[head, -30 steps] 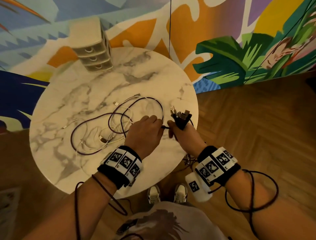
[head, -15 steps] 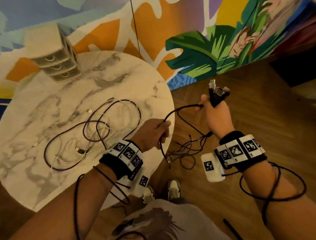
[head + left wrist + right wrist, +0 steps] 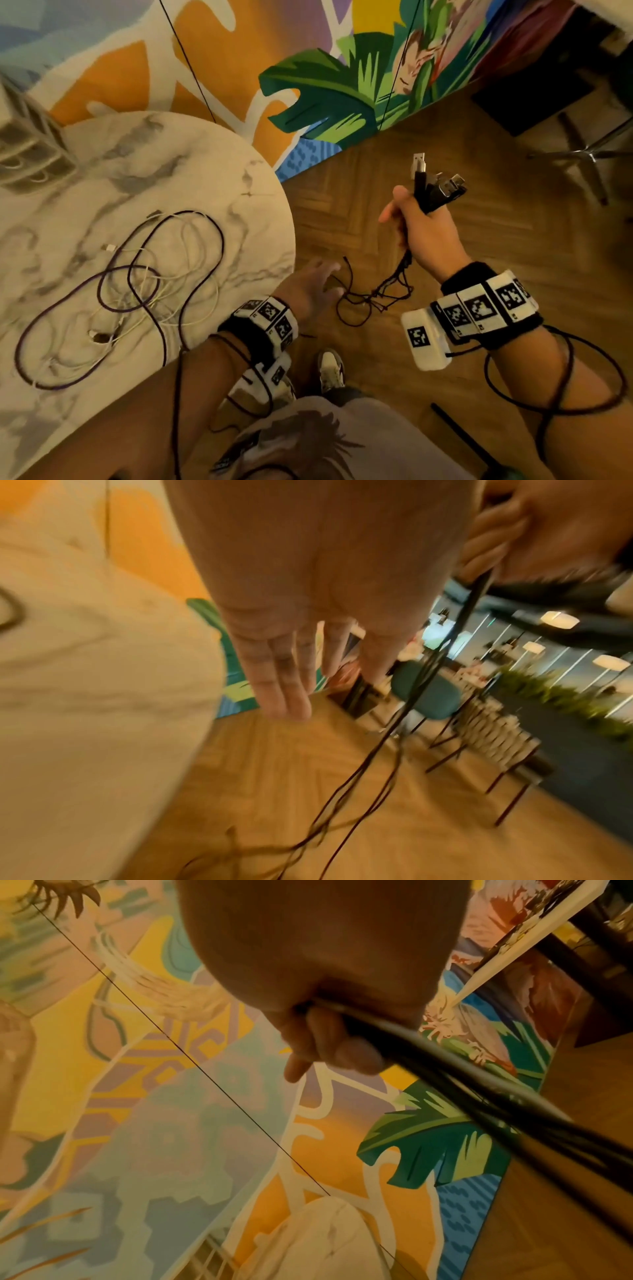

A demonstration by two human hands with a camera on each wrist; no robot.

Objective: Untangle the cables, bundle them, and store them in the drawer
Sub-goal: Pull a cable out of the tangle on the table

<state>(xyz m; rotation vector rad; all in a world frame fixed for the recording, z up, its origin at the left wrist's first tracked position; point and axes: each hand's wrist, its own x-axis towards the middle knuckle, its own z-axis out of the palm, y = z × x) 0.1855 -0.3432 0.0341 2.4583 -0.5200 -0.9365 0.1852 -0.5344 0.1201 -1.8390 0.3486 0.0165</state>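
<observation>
My right hand (image 3: 416, 222) is raised over the floor and grips a bunch of black cables (image 3: 433, 192) just below their USB plugs, which stick up past my fist. Their thin strands (image 3: 373, 298) hang down in a loose tangle; they cross the right wrist view as dark lines (image 3: 479, 1096). My left hand (image 3: 313, 284) hovers beside the table edge with straight fingers (image 3: 281, 685), close to the hanging strands (image 3: 404, 723) but holding nothing. A purple cable (image 3: 144, 274) and white cables (image 3: 113, 329) lie tangled on the round marble table (image 3: 246, 164). The small drawer unit (image 3: 24, 150) stands at the table's far left.
Wooden floor (image 3: 479, 240) spreads to the right of the table. A painted mural wall (image 3: 325, 85) runs behind. A chair's metal legs (image 3: 589, 157) stand at the far right. My shoes (image 3: 330, 370) are below the hands. Black cords loop round both forearms.
My right hand has lifted the black cable bunch up and away from the table. My left hand let go of the black strand and opened. The view has swung right.
</observation>
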